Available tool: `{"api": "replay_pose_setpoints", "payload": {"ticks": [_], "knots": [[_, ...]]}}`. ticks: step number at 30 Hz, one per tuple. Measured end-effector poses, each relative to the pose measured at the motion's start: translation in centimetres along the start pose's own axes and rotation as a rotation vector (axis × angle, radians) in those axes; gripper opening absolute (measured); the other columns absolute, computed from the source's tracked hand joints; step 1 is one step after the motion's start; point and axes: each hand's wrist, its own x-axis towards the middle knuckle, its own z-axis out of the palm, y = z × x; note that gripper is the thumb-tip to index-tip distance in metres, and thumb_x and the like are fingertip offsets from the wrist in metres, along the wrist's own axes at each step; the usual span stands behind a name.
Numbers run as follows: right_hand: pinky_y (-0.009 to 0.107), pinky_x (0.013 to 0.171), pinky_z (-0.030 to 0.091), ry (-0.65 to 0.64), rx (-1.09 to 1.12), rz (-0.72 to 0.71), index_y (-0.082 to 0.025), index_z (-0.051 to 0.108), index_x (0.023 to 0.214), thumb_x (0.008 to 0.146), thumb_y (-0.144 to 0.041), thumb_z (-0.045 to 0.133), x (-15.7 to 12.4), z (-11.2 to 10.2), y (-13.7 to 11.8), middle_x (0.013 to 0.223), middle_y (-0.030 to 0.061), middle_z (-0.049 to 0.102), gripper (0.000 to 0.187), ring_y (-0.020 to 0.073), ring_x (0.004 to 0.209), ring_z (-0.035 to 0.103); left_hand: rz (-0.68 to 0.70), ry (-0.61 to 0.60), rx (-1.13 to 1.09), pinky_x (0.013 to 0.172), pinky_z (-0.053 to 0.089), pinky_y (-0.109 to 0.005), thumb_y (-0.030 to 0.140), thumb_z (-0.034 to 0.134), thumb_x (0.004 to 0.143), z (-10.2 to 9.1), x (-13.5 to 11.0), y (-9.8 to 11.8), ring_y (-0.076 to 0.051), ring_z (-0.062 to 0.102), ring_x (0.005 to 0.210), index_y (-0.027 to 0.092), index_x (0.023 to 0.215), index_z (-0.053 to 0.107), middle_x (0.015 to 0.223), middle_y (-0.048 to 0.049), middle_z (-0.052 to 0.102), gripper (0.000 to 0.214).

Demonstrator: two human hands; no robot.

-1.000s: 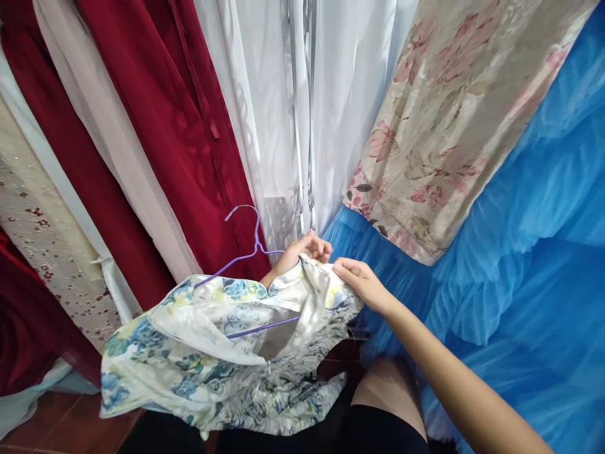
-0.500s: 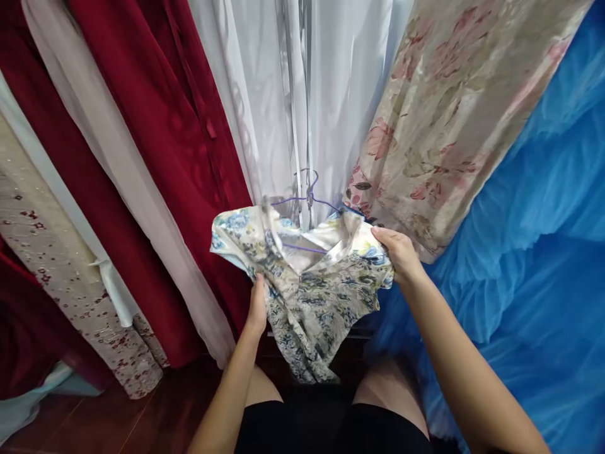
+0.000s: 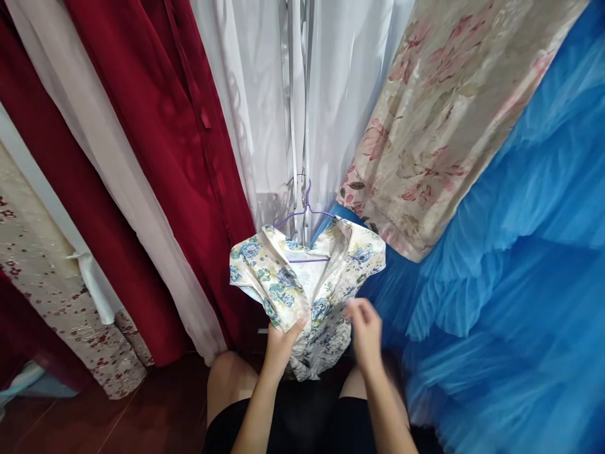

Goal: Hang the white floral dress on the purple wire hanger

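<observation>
A short-sleeved blouse (image 3: 278, 277), white with blue and yellow flowers, hangs on a thin purple hanger (image 3: 307, 208). Its V-shaped neck faces up, and the lower part falls in folds between my knees. My left hand (image 3: 282, 345) grips the blouse's front below the neckline, thumb on top of the cloth. At the blouse's right side, my right hand (image 3: 366, 331) is closed with curled fingers, slightly blurred. Whether cloth is pinched in its fingertips I cannot make out.
Long white fabric (image 3: 350, 94) hangs behind the hanger. Dark red garments (image 3: 142, 126) hang to the left, beside a sequined one (image 3: 61, 302). On the right are a pink-flowered beige garment (image 3: 425, 145) and wide blue tulle (image 3: 534, 271). Below is a reddish-brown tiled floor (image 3: 127, 410).
My right hand has left the blouse's right shoulder and come down to its side. My left hand has shifted right onto the front. The blouse now lies flatter and a little lower.
</observation>
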Motion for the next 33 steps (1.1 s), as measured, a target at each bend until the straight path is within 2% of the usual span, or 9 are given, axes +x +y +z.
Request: {"api": "replay_pose_setpoints", "payload": {"ticks": [1, 2, 3, 4, 8, 14, 21, 25, 33], "knots": [[0.033, 0.064, 0.045, -0.275, 0.040, 0.083, -0.024, 0.053, 0.082, 0.095, -0.055, 0.050, -1.2, 1.1, 0.4, 0.064, 0.0003, 0.056, 0.034, 0.0209, 0.063, 0.054, 0.017, -0.022, 0.009, 0.108, 0.048, -0.041, 0.032, 0.083, 0.071, 0.1, -0.2, 0.2, -0.030, 0.065, 0.119, 0.016, 0.122, 0.069, 0.125, -0.0121, 0.070, 0.055], [0.032, 0.061, 0.044, -0.467, 0.065, 0.135, -0.024, 0.051, 0.083, 0.096, -0.056, 0.049, -2.0, 2.1, 0.7, 0.059, -0.0018, 0.054, 0.034, 0.0200, 0.058, 0.052, 0.034, -0.044, 0.016, 0.108, 0.048, -0.041, 0.031, 0.082, 0.072, 0.2, -0.3, 0.5, -0.030, 0.064, 0.120, 0.017, 0.123, 0.069, 0.126, -0.0118, 0.070, 0.055], [0.031, 0.059, 0.042, -0.602, 0.070, 0.164, -0.025, 0.049, 0.082, 0.097, -0.056, 0.048, -2.4, 2.9, 0.7, 0.056, -0.0034, 0.052, 0.035, 0.0189, 0.055, 0.051, 0.046, -0.065, 0.022, 0.108, 0.048, -0.042, 0.031, 0.081, 0.074, 0.1, -0.5, 0.7, -0.030, 0.064, 0.121, 0.018, 0.124, 0.068, 0.127, -0.0118, 0.069, 0.054], [0.030, 0.057, 0.040, -0.661, 0.058, 0.168, -0.025, 0.047, 0.080, 0.097, -0.056, 0.048, -2.4, 3.5, 0.7, 0.054, -0.0043, 0.051, 0.035, 0.0178, 0.053, 0.049, 0.054, -0.084, 0.029, 0.109, 0.047, -0.042, 0.031, 0.080, 0.075, 0.0, -0.6, 1.0, -0.030, 0.063, 0.121, 0.018, 0.125, 0.068, 0.127, -0.0120, 0.069, 0.053], [0.027, 0.052, 0.031, -0.632, -0.056, 0.109, -0.023, 0.041, 0.067, 0.097, -0.053, 0.051, -1.4, 4.0, -0.1, 0.053, -0.0049, 0.045, 0.043, 0.0136, 0.051, 0.041, 0.037, -0.118, 0.054, 0.108, 0.048, -0.043, 0.030, 0.079, 0.075, -0.8, -1.1, 1.6, -0.031, 0.063, 0.122, 0.018, 0.123, 0.069, 0.127, -0.0124, 0.069, 0.051], [0.027, 0.051, 0.031, -0.679, -0.063, 0.143, -0.019, 0.055, 0.067, 0.099, -0.053, 0.046, -1.3, 2.2, -0.4, 0.048, -0.0041, 0.046, 0.047, 0.0127, 0.047, 0.041, 0.030, -0.107, 0.090, 0.107, 0.048, -0.042, 0.031, 0.078, 0.076, -1.1, -1.3, 1.7, -0.030, 0.064, 0.119, 0.015, 0.118, 0.069, 0.125, -0.0135, 0.070, 0.046], [0.027, 0.050, 0.034, -0.635, -0.079, 0.213, -0.019, 0.061, 0.067, 0.097, -0.054, 0.049, -1.1, 1.5, -0.4, 0.041, -0.0036, 0.050, 0.048, 0.0135, 0.041, 0.043, 0.014, 0.099, 0.073, 0.102, 0.051, -0.042, 0.033, 0.081, 0.072, -0.2, -1.5, 1.4, -0.033, 0.066, 0.116, 0.012, 0.115, 0.070, 0.120, -0.0153, 0.072, 0.049], [0.028, 0.052, 0.040, -0.634, -0.016, 0.263, -0.020, 0.062, 0.070, 0.095, -0.056, 0.050, -1.0, 1.4, 0.0, 0.045, -0.0009, 0.058, 0.046, 0.0163, 0.043, 0.051, 0.019, 0.079, 0.081, 0.103, 0.050, -0.042, 0.034, 0.080, 0.075, 0.0, -1.8, 1.0, -0.033, 0.065, 0.117, 0.013, 0.118, 0.069, 0.122, -0.0152, 0.071, 0.050], [0.027, 0.052, 0.036, -0.592, -0.141, 0.160, -0.019, 0.060, 0.060, 0.095, -0.058, 0.050, -0.9, 1.2, 0.6, 0.046, -0.0015, 0.053, 0.053, 0.0144, 0.046, 0.048, 0.025, 0.067, 0.093, 0.103, 0.050, -0.041, 0.034, 0.080, 0.074, -0.1, -2.0, 1.2, -0.032, 0.065, 0.118, 0.013, 0.113, 0.071, 0.122, -0.0145, 0.071, 0.045]]}}
